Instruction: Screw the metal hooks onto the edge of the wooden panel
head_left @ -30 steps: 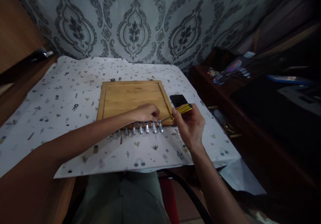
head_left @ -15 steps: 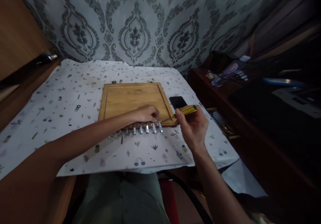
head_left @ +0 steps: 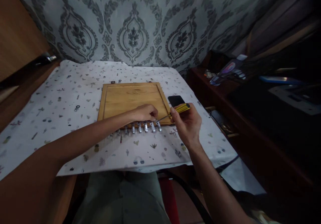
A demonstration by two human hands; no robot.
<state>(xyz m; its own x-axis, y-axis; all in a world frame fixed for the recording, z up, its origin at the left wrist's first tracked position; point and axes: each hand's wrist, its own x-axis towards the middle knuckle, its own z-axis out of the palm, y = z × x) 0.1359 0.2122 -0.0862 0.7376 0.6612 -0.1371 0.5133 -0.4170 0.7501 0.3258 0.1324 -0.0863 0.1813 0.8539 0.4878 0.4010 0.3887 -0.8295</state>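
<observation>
A wooden panel (head_left: 132, 98) with a raised rim lies flat on the cloth-covered table. Along its near edge is a row of several small silver metal clips (head_left: 145, 128), sticking out toward me. My right hand (head_left: 188, 123) is closed around the yellow-and-black handle of a screwdriver (head_left: 182, 108). The shaft slants down to the left, its tip at the rightmost clip (head_left: 158, 126). With curled fingers, my left hand (head_left: 147, 112) rests over the panel's near edge beside that tip. What its fingertips pinch, if anything, is too small to make out.
A black phone (head_left: 176, 100) lies just right of the panel. The patterned tablecloth (head_left: 75, 143) covers the table, which meets a wallpapered wall (head_left: 132, 33). On the right, a dark red side table (head_left: 208, 83) carries a clear bottle (head_left: 229, 68) and other items.
My right hand and the screwdriver have shifted slightly left, with the tip still at the rightmost clip. The left hand stays in place; the whole view has moved a little.
</observation>
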